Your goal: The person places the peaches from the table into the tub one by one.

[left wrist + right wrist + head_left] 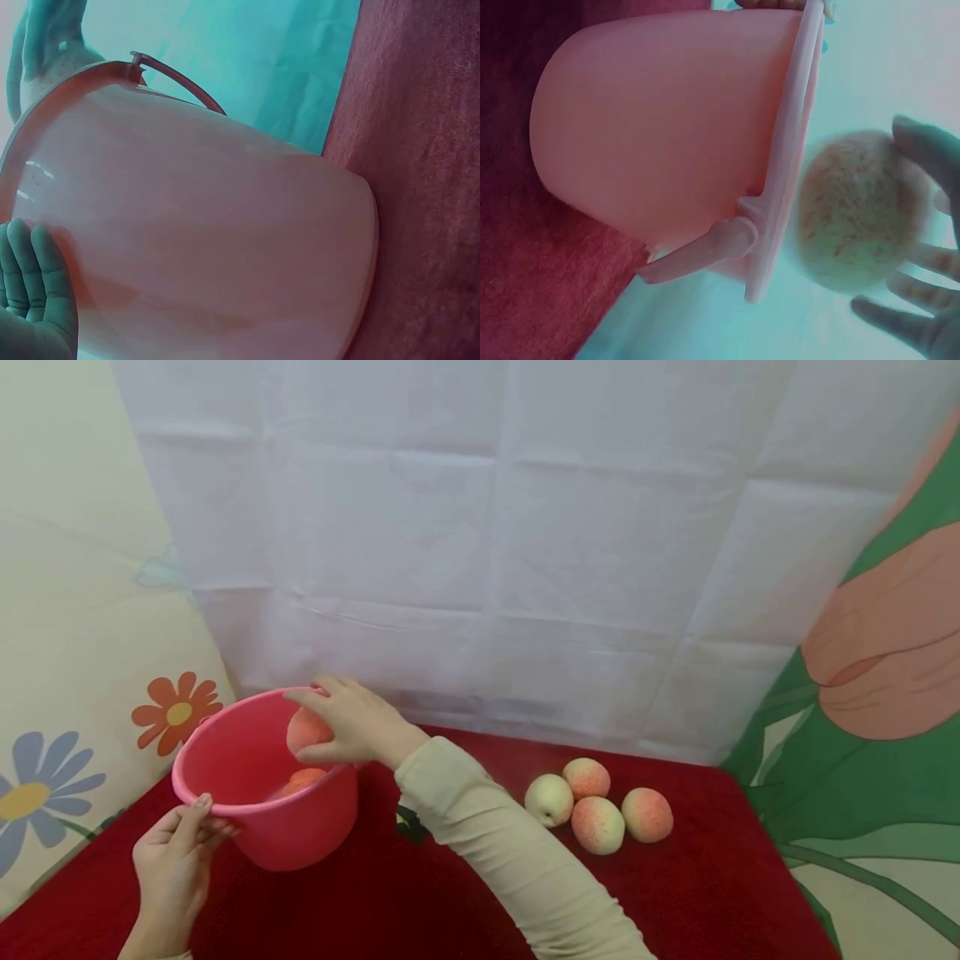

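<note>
A pink plastic bucket stands on the left of the red cloth, its mouth facing up. My left hand grips its near-left rim, thumb over the edge and fingers against the outer wall. Over the mouth, my right hand holds a reddish peach between thumb and fingers, at the right side of the rim. The right wrist view has this peach just above the rim, fingers spread round it. Inside the bucket lies an orange-red fruit, partly hidden by the near wall.
Several peaches sit grouped on the red cloth, right of my right forearm. Behind the table hangs a creased white sheet, with flower-patterned cloth on both sides. The bucket's handle hangs down its outside.
</note>
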Motion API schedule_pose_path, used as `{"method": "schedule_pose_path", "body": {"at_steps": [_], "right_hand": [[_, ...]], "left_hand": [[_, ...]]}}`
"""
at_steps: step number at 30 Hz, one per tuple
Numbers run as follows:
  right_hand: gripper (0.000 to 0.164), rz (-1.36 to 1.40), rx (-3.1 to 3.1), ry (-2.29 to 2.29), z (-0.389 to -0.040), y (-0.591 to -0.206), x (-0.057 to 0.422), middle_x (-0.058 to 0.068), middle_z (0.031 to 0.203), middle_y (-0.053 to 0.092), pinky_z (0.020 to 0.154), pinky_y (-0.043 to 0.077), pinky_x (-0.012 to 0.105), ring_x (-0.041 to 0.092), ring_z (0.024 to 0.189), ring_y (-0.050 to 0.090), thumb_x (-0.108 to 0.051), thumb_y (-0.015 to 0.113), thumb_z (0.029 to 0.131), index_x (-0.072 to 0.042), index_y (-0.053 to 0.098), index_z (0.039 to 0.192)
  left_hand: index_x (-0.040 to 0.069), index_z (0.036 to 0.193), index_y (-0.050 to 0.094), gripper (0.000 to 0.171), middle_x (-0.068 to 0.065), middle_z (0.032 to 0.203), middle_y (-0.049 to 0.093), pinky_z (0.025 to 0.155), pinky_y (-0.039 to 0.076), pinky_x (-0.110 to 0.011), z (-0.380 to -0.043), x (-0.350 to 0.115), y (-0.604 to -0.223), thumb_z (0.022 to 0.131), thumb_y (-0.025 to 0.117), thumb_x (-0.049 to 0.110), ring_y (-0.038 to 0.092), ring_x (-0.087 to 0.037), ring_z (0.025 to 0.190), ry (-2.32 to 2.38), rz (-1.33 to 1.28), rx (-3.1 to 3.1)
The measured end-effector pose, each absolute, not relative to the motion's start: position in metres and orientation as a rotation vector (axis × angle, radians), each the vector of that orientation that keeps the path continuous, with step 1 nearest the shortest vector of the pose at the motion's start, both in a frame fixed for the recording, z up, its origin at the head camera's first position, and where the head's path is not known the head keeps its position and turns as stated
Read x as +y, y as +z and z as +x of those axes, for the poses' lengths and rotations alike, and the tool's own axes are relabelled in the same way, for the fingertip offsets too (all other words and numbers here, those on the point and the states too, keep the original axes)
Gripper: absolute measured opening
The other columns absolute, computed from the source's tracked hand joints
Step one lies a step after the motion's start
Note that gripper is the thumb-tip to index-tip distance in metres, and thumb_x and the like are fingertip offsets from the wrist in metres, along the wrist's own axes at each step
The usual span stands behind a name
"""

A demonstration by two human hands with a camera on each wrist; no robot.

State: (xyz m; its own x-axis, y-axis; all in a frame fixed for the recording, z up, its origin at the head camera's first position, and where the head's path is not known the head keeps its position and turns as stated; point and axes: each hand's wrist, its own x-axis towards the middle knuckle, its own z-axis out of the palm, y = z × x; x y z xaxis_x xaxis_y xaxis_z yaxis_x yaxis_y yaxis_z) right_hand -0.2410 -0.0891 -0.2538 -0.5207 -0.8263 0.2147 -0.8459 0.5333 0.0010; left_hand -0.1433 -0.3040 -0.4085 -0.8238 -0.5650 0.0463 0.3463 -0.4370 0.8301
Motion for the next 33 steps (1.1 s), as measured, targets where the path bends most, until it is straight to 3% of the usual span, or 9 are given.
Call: {"method": "schedule_pose_path", "body": {"at_steps": [7,14,23,33], "right_hand": [[0.061,1.418,-2.555,0.125,-0.237,-0.254,-0.089,0.004,0.138,0.037,0.1,0.034,0.023,0.016,0.125,0.034,-0.041,0.06,0.085,-0.023,0.037,0.139],[0.055,1.422,-2.552,0.06,-0.239,-0.261,-0.082,0.003,0.138,0.039,0.1,0.034,0.022,0.016,0.126,0.034,-0.04,0.058,0.087,-0.02,0.043,0.135],[0.047,1.412,-2.519,0.121,-0.244,-0.274,-0.058,0.002,0.127,0.049,0.09,0.041,0.02,0.014,0.112,0.046,-0.035,0.06,0.086,-0.017,0.051,0.129],[0.046,1.413,-2.488,0.171,-0.245,-0.283,-0.039,0.002,0.122,0.053,0.091,0.042,0.022,0.014,0.11,0.048,-0.037,0.06,0.086,-0.017,0.053,0.127]], "left_hand": [[0.0,0.077,0.068,0.017,-0.007,0.062,0.065,0.058,0.055,-0.028,-0.146,-0.311,-0.414,0.086,0.062,0.014,0.065,-0.017,0.056,-2.221,0.337,-1.28],[-0.001,0.083,0.068,0.017,-0.009,0.067,0.066,0.061,0.055,-0.034,-0.168,-0.348,-0.463,0.083,0.066,0.017,0.066,-0.02,0.06,-2.163,0.248,-1.311],[-0.003,0.072,0.066,0.018,-0.01,0.059,0.064,0.054,0.055,-0.028,-0.143,-0.302,-0.401,0.086,0.062,0.008,0.064,-0.017,0.052,-2.24,0.27,-1.199],[-0.005,0.073,0.066,0.018,-0.01,0.059,0.064,0.053,0.055,-0.029,-0.145,-0.303,-0.404,0.087,0.06,0.005,0.064,-0.018,0.052,-2.238,0.222,-1.201]]}}
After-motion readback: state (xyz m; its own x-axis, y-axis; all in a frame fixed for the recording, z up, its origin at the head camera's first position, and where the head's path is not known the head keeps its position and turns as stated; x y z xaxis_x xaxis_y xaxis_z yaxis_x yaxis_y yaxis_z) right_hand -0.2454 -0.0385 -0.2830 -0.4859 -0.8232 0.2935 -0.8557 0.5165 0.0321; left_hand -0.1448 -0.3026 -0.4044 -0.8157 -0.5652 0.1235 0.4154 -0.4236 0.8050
